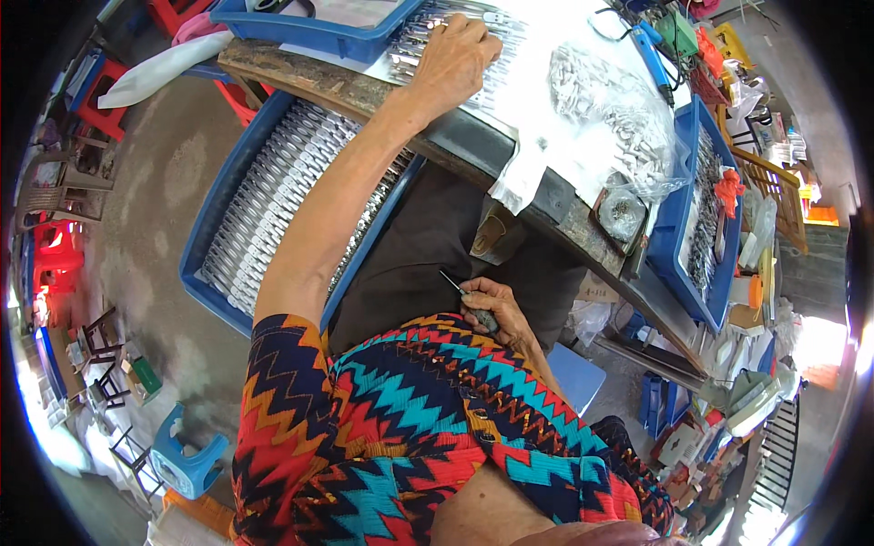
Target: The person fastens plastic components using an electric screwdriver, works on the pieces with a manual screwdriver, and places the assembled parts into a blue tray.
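Note:
My left hand (458, 56) reaches over the workbench, its fingers curled down onto rows of slim silvery metal pieces (410, 56). Whatever lies under the fingertips is too hidden to make out. Close to my lap, my right hand (499, 312) is closed round a small screwdriver (452, 280); its thin shaft points up and to the left, and part of its greyish handle shows below the fingers. Beneath my left forearm, a blue tray (202, 238) holds many similar metal pieces in neat overlapping rows.
On the bench lie clear plastic bags of small parts (605, 96) and a blue corded tool (652, 56). Another blue tray (674, 259) stands at the right, and one (314, 35) at the far left. The bench's worn wooden edge (300, 77) passes below my left wrist. A blue stool (187, 455) stands lower left.

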`<action>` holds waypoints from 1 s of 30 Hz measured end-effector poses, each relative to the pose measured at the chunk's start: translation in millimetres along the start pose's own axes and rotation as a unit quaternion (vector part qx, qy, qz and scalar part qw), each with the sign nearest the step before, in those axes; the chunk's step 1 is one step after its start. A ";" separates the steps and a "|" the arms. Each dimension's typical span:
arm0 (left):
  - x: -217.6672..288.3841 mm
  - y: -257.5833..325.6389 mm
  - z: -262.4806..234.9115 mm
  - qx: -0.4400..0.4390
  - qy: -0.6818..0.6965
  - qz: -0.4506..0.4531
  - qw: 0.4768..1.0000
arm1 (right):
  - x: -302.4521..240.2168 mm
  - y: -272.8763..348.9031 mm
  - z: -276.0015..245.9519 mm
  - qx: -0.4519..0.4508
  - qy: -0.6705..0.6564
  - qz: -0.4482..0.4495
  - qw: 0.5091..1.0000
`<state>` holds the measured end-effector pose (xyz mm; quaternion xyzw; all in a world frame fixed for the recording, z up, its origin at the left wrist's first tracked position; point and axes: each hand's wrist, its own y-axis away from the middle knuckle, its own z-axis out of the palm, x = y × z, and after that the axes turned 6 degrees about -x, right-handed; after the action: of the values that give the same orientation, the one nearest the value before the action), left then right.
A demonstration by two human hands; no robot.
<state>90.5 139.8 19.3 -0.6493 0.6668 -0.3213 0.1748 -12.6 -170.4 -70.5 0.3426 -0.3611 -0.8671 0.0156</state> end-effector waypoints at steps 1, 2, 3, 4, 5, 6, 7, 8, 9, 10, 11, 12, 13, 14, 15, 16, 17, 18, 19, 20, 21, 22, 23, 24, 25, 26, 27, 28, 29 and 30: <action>0.2 0.8 0.9 0.000 0.001 0.000 1.000 | -0.2 0.2 0.2 0.004 0.003 0.003 1.000; 0.4 1.6 1.8 0.015 -0.011 0.010 1.000 | -0.2 0.4 0.3 0.005 0.002 0.003 1.000; 0.4 2.6 2.4 0.029 -0.023 0.019 0.999 | -0.1 0.7 0.4 0.000 0.001 -0.003 1.000; -0.7 3.9 3.1 0.029 -0.023 0.018 0.999 | 0.4 1.0 0.9 -0.004 0.000 -0.008 1.000; -2.1 5.1 3.5 0.056 -0.019 0.036 0.998 | 0.3 1.6 1.8 -0.004 0.000 -0.007 1.000; -3.1 7.1 3.8 0.083 -0.016 0.053 0.995 | 0.0 2.4 2.8 0.000 0.003 -0.006 1.000; -2.6 8.5 1.9 0.083 -0.016 0.052 0.995 | -0.1 2.5 3.3 0.005 0.007 -0.004 1.000; -2.0 10.0 0.0 0.104 -0.030 0.059 0.992 | 1.1 2.7 2.6 0.004 0.007 -0.003 1.000; -1.2 11.7 -1.9 0.124 -0.045 0.066 0.989 | 2.9 2.8 1.4 0.005 0.016 -0.004 1.000; 2.4 9.0 -8.2 0.124 -0.044 0.065 0.989 | 3.1 3.0 1.0 0.008 0.026 -0.006 1.000; 6.8 5.2 -15.6 0.158 -0.028 0.087 0.983 | 3.1 3.5 1.5 0.008 0.026 -0.006 1.000; 9.8 3.8 -20.3 0.190 -0.012 0.109 0.976 | 2.8 4.4 2.9 0.015 0.024 -0.009 1.000; 8.9 7.0 -20.4 0.190 -0.013 0.107 0.976 | 2.6 5.0 4.7 0.020 0.023 -0.011 0.999; 8.1 10.2 -19.9 0.151 0.017 0.096 0.984 | 2.7 5.1 5.8 0.020 0.023 -0.009 1.000; 7.5 13.7 -19.0 0.112 0.047 0.086 0.989 | 2.4 4.6 6.5 0.018 0.022 -0.010 1.000; 11.2 15.0 -21.9 0.109 0.049 0.084 0.989 | 2.9 5.2 6.7 0.019 0.019 -0.012 1.000; 14.5 14.7 -24.4 0.109 0.049 0.088 0.989 | 1.8 5.1 6.7 0.020 0.015 -0.008 1.000; 19.5 14.5 -28.8 0.109 0.049 0.093 0.988 | 0.9 5.1 6.9 0.024 0.023 -0.008 0.999; 24.2 13.8 -33.5 0.103 0.053 0.092 0.989 | 0.3 4.5 6.4 0.027 0.032 -0.008 0.999; 30.5 13.7 -39.1 0.133 0.076 0.110 0.982 | 1.8 5.2 5.5 0.025 0.035 -0.013 0.999; 36.2 15.4 -45.0 0.164 0.098 0.128 0.973 | 2.5 4.5 4.5 0.029 0.037 -0.014 0.999; 38.9 17.1 -49.4 0.131 0.129 0.139 0.973 | 1.1 2.8 3.5 0.031 0.038 -0.018 0.999; 43.9 24.2 -49.7 0.129 0.130 0.141 0.973 | 0.4 2.9 3.2 0.031 0.040 -0.023 0.998; 49.5 34.4 -47.5 0.121 0.112 0.146 0.975 | 1.5 5.6 3.3 0.032 0.038 -0.024 0.998; 49.4 43.3 -45.3 0.115 0.087 0.152 0.978 | 1.3 6.3 4.7 0.032 0.037 -0.023 0.999; 47.2 51.5 -39.3 0.120 0.079 0.146 0.979 | 2.3 8.1 6.2 0.033 0.035 -0.021 0.999; 42.5 56.9 -32.7 0.122 0.073 0.147 0.979 | 3.1 8.8 6.8 0.029 0.039 -0.023 0.999; 35.3 62.1 -24.8 0.118 0.042 0.151 0.981 | 4.9 8.1 6.8 0.030 0.043 -0.027 0.998; 32.4 65.4 -20.8 0.114 0.013 0.156 0.981 | 6.4 8.0 7.5 0.033 0.047 -0.032 0.998; 30.7 69.1 -16.4 0.116 0.006 0.149 0.982 | 7.1 7.4 9.2 0.030 0.050 -0.034 0.998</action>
<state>24.8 109.6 -8.3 -0.5164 0.7151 -0.3707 0.2907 -25.2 -172.1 -65.3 0.3979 -0.3738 -0.8378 -0.0062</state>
